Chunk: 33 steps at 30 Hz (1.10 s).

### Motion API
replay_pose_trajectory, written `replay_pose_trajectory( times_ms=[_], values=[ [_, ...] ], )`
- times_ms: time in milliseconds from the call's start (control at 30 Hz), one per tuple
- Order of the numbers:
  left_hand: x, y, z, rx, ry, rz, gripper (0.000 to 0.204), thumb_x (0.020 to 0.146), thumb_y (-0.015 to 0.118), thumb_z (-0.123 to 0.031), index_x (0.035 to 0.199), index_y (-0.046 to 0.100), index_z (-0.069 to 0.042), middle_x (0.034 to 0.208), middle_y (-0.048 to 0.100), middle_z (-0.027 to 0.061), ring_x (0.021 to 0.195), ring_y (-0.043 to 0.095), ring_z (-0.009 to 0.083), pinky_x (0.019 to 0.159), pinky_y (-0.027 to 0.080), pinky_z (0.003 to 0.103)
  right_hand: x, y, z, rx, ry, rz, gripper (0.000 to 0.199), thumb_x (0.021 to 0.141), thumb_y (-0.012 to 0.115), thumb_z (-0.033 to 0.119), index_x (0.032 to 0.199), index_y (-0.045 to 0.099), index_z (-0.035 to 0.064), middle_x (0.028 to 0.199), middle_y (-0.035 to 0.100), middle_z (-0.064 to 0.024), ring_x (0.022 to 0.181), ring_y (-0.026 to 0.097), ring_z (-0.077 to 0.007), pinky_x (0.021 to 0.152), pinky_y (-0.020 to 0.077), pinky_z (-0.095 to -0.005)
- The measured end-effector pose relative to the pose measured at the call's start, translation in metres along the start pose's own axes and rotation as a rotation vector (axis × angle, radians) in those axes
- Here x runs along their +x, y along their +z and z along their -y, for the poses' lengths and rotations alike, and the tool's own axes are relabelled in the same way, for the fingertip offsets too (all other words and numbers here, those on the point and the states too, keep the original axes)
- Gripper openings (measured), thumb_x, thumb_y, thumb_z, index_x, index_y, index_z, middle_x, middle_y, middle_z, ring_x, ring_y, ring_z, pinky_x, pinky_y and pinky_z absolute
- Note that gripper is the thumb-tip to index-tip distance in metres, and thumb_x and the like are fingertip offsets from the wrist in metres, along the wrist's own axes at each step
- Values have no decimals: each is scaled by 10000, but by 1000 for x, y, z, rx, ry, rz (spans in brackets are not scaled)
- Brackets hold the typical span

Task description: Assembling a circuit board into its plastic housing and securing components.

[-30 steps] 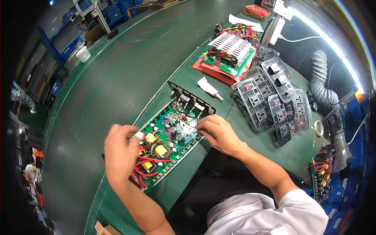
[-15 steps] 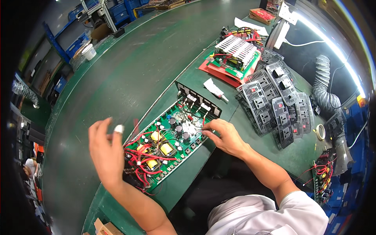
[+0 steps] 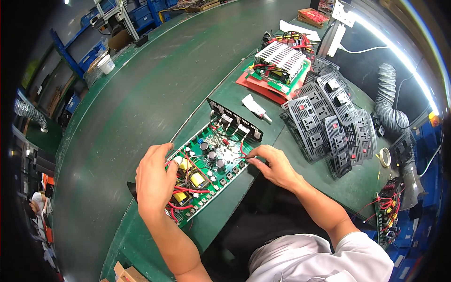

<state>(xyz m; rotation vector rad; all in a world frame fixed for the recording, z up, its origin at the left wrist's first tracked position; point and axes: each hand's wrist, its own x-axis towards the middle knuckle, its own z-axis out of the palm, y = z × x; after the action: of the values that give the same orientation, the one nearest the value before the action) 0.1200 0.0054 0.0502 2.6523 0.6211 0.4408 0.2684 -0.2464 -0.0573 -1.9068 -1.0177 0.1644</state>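
Observation:
A long green circuit board (image 3: 215, 173) lies slantwise on the bench, with yellow-wrapped transformers (image 3: 198, 179), dark capacitors and red wires (image 3: 196, 191) on it. At its far end stands a black slotted panel (image 3: 233, 113) joined by wires. My left hand (image 3: 156, 179) reaches over the near-left end, its fingers bent and the white-covered thumb tip apart from the forefinger; it hides part of the red wires. Whether it touches them I cannot tell. At the board's right edge my right hand (image 3: 276, 168) pinches a thin black wire (image 3: 239, 157) between thumb and forefinger.
A white tube (image 3: 254, 106) lies beyond the panel. To the right are stacked grey socket panels (image 3: 310, 120), a roll of tape (image 3: 385, 157) and a grey hose (image 3: 387, 84). Farther back, a board with a white slotted cover (image 3: 283, 56) rests on red sheets (image 3: 260, 88).
My left hand has moved right, from beside the board to above its wires. My right hand keeps its pinch at nearly the same spot.

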Motion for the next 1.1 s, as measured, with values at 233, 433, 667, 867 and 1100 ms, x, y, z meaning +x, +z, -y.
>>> replay_pose_trajectory(
  times_ms=[233,433,667,867,1100],
  values=[
    [-2,-17,4,-57,-86,-6,345,858,646,-15,1203,652,7,1160,678,169,932,701,291,835,540,395,-3,-6,-8,-68,-210,50,198,881,738,197,951,655,31,950,675,-118,899,628,-321,806,493,-422],
    [-6,-13,7,18,-124,47,368,851,680,-128,1212,652,-65,1112,693,164,946,699,334,843,531,455,2,22,50,-131,-293,41,314,861,768,270,1037,650,38,977,657,-137,908,628,-339,797,511,-425],
    [13,35,-15,335,-162,474,722,741,785,-223,1396,487,-165,1016,713,219,997,673,437,849,525,527,8,87,61,-369,-141,204,390,905,675,212,1194,500,16,837,601,-167,753,650,-387,635,525,-488],
    [11,36,10,246,-183,424,706,746,720,-75,1411,489,-130,941,729,180,966,690,387,844,527,484,33,75,60,-200,-107,334,205,840,581,44,1027,529,-22,934,648,-227,845,665,-447,717,544,-536],
    [-3,-42,33,-347,-219,81,405,833,642,12,1238,663,7,910,732,93,798,699,161,677,539,296,102,26,52,110,-64,463,336,927,628,121,1230,634,-25,927,708,-188,854,694,-297,787,537,-387]
  ],
)
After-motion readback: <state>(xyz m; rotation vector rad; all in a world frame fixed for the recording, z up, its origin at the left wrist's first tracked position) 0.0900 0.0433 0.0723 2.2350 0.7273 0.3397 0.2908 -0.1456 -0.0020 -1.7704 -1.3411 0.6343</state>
